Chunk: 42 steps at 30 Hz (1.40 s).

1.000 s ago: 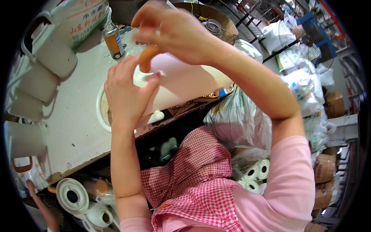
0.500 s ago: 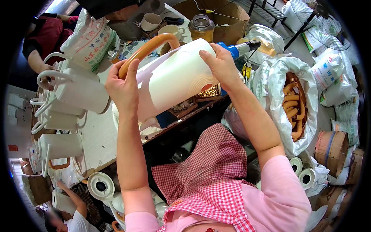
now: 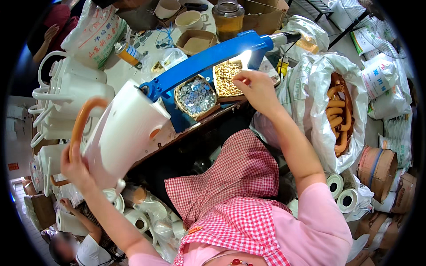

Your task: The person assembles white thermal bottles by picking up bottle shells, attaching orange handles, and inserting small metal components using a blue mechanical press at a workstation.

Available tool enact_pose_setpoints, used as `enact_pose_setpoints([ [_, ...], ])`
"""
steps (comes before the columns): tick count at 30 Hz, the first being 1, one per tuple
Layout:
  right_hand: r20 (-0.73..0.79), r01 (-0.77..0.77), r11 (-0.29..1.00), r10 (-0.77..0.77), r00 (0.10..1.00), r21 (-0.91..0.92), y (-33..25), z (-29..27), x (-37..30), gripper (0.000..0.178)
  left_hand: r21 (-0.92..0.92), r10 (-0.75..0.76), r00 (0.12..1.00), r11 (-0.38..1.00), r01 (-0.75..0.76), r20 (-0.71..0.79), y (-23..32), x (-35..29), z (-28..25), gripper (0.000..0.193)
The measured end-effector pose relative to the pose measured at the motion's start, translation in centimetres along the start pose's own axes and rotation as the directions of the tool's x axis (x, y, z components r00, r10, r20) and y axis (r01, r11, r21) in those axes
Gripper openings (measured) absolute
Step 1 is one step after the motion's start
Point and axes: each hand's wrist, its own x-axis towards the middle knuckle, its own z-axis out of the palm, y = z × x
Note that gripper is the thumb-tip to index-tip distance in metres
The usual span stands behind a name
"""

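My left hand (image 3: 80,170) is closed around the lower part of the orange curved handle (image 3: 82,122) of a white cylindrical pot body (image 3: 126,133). The pot body lies tilted, its upper end at the near tip of a blue machine arm (image 3: 208,56). My right hand (image 3: 258,91) hovers by an open box of small brass-coloured fasteners (image 3: 227,74), thumb and fingertips pinched together. Whatever lies in that pinch is too small to make out. Beside the fasteners, a second box holds flat grey washers (image 3: 194,96).
White handled pots (image 3: 77,88) crowd the table's left side. At the right stands a white sack (image 3: 306,97) of orange handles (image 3: 338,119). A spray can (image 3: 128,53), a jar (image 3: 228,22) and bowls (image 3: 188,21) sit farther back. Another person (image 3: 91,226) is at lower left.
The pot body has moved left and down, onto the blue arm's near end, with my left hand on its handle. My right hand has let go of the pot and now pinches near the fasteners.
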Motion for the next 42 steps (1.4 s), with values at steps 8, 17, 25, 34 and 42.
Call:
enact_pose_setpoints([
  [8,0.181,0.154,0.763,-0.049,0.982,-0.628,2.3,4.3,4.1,0.015,-0.177,-0.024,1.000,0.984,0.024,0.000,-5.2,-11.3,-11.7,0.040],
  [17,0.168,0.143,0.725,-0.038,0.985,-0.673,3.5,5.9,3.8,0.012,-0.221,-0.112,0.989,0.966,0.132,0.102,-7.4,-14.6,-8.1,0.047],
  [25,0.127,0.207,0.706,-0.165,0.978,-0.677,3.0,5.4,3.4,0.017,-0.210,-0.130,0.989,0.967,0.142,0.070,-8.1,-15.6,-7.8,0.050],
  [34,-0.037,-0.030,0.999,0.032,0.999,0.038,-3.3,3.7,0.4,0.012,-0.190,-0.144,0.987,0.969,0.156,0.075,-7.9,-15.3,-7.5,0.049],
  [42,0.226,0.036,0.916,-0.136,0.965,0.400,-13.1,5.2,2.5,0.008,-0.177,-0.161,0.985,0.969,0.171,0.069,-7.5,-15.0,-7.2,0.048],
])
